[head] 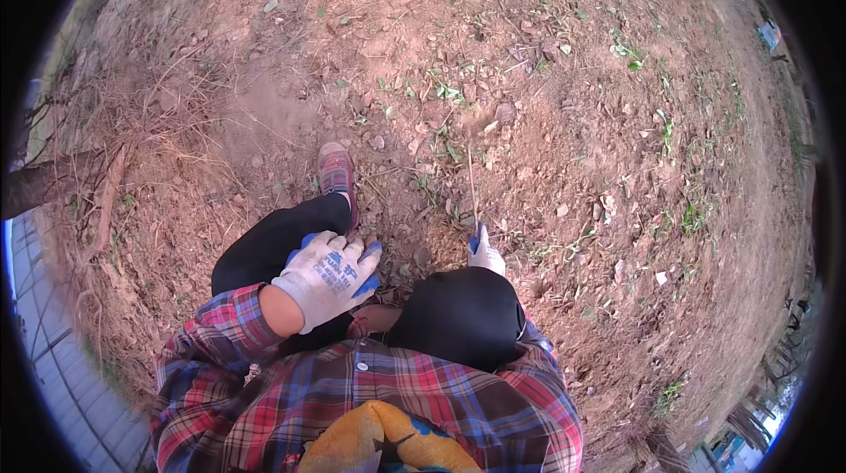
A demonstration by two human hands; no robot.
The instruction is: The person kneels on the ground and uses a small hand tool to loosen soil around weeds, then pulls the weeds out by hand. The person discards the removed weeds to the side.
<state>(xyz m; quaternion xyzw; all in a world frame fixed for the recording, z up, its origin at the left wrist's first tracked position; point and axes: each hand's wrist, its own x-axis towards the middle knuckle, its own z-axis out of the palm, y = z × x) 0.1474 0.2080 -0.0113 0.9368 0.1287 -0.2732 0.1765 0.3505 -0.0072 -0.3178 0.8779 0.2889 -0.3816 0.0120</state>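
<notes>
My left hand (334, 269), in a white work glove with blue coating and printed writing, lies over my bent left leg (281, 238) in black trousers. No object shows in it. Beyond my right knee (459, 318) my right hand (488, 255), gloved the same way, is closed around the thin handle (472, 176) of a hand tool. That handle points away from me, low over the soil. Its far end blurs into the brown ground near some dry leaves, so the tool's head cannot be made out. My right knee hides part of the right wrist.
Bare reddish soil (396, 17) with leaf litter and small green weeds (449, 91) surrounds me. My shoe (336, 169) stands ahead on the left. A tree trunk (49, 182) with exposed roots (109, 199) is at left, beside grey paving (73, 380).
</notes>
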